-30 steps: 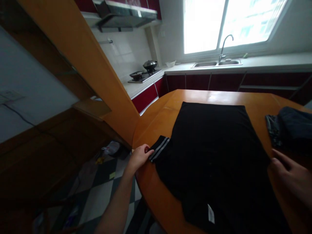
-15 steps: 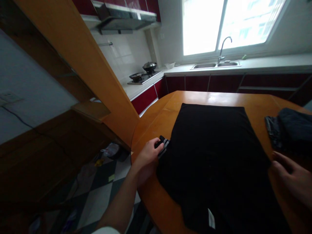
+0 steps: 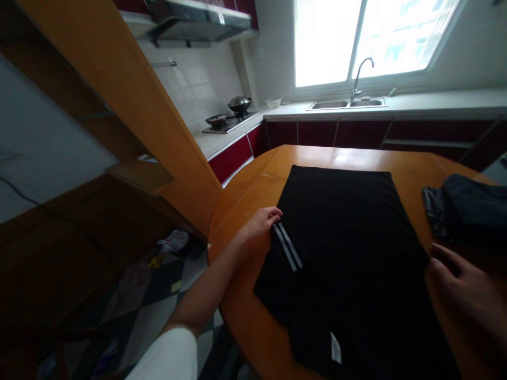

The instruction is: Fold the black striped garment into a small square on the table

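Observation:
A black T-shirt [image 3: 348, 227] lies spread on the wooden table [image 3: 253, 184], with a small white label [image 3: 335, 348] at its near end. My left hand [image 3: 263, 220] pinches the end of the left sleeve, which is folded inward on the shirt. Two pale stripes [image 3: 288, 247] run along that sleeve. At the opposite edge, my right hand [image 3: 467, 279] has thumb and forefinger on the fabric, seemingly pinching it; its other fingers are partly hidden in shadow.
Folded dark jeans [image 3: 471, 206] lie on the table's right side. Behind are a counter with a sink [image 3: 346, 104] and a stove holding a lidded wok [image 3: 240, 104]. A wooden partition [image 3: 158, 116] rises at left.
My left hand has moved up and slightly right and laid the striped sleeve end flat over the shirt. My right hand stays at the shirt's edge. The view has shifted slightly.

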{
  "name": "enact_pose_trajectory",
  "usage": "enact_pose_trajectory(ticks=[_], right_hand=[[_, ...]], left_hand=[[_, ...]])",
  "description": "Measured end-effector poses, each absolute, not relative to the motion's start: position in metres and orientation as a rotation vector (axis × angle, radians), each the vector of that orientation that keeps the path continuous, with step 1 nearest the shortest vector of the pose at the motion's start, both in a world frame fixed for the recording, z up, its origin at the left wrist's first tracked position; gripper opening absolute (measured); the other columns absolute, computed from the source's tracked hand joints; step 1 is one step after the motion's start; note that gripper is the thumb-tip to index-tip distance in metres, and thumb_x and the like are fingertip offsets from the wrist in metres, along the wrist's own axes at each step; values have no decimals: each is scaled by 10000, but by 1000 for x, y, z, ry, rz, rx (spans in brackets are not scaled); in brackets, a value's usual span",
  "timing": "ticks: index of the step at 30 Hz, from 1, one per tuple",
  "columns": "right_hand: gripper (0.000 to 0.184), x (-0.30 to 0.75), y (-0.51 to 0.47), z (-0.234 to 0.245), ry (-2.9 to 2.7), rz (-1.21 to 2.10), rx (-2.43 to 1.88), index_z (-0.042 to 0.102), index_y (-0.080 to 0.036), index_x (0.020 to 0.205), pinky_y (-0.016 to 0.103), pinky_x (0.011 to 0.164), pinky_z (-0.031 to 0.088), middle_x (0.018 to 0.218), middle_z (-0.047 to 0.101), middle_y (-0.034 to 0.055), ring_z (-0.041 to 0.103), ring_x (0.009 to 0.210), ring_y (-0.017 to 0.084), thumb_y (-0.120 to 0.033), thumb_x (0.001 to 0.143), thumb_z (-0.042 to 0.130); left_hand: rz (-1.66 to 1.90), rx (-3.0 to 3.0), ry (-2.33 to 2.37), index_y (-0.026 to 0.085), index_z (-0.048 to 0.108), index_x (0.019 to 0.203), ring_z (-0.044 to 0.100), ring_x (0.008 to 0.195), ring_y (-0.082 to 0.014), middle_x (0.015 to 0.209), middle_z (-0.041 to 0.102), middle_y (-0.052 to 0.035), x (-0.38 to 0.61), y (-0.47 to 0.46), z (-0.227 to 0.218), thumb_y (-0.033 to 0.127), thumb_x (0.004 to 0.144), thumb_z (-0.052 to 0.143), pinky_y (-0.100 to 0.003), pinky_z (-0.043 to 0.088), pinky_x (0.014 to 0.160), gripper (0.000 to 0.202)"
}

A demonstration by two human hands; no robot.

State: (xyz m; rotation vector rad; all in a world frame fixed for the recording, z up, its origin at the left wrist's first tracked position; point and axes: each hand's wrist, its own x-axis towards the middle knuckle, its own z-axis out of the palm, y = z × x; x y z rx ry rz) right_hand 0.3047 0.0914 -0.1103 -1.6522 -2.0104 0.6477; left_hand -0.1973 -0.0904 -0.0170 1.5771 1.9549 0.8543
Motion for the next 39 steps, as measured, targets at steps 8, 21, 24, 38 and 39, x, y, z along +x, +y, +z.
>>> enact_pose_trajectory(ticks=[8,21,24,38,39], right_hand=[[431,267,53,-58,-2193,109,-1128,668,-180,1163,537,1035,479,1220,668,175,627,1146,373,-456,930,433],[282,90,-38,-26,-2936,121,46,666,-214,1143,403,852,497,1182,653,91,602,1033,252,-112,888,602],[242,82,-37,-31,-2955,83,40,671,-209,1065,389,818,471,1097,656,82,597,968,245,-81,876,592],[175,84,-31,-18,-2883,75,2,651,-188,974,374,816,435,1012,647,85,581,891,234,-75,943,521],[178,85,-30,-20,-2876,76,9,653,-192,968,374,817,435,1006,648,84,583,894,236,-77,943,520]], left_hand=[[980,1605,1755,139,713,948,675,867,-182,899,734,-73,-235,-91,-35,299,938,591,-301,514,844,203],[920,1521,1587,127,671,1197,677,838,-155,947,747,-68,-242,-99,-53,212,823,733,-270,504,787,389],[884,1567,1593,148,678,1208,635,787,-135,947,724,-45,-240,-101,-53,188,805,739,-254,484,743,410],[865,1643,1614,138,668,1238,615,767,-128,950,710,-50,-241,-98,-60,159,832,699,-249,478,734,408],[862,1655,1631,141,673,1234,617,770,-129,948,711,-51,-239,-98,-59,165,852,686,-253,481,745,384]])
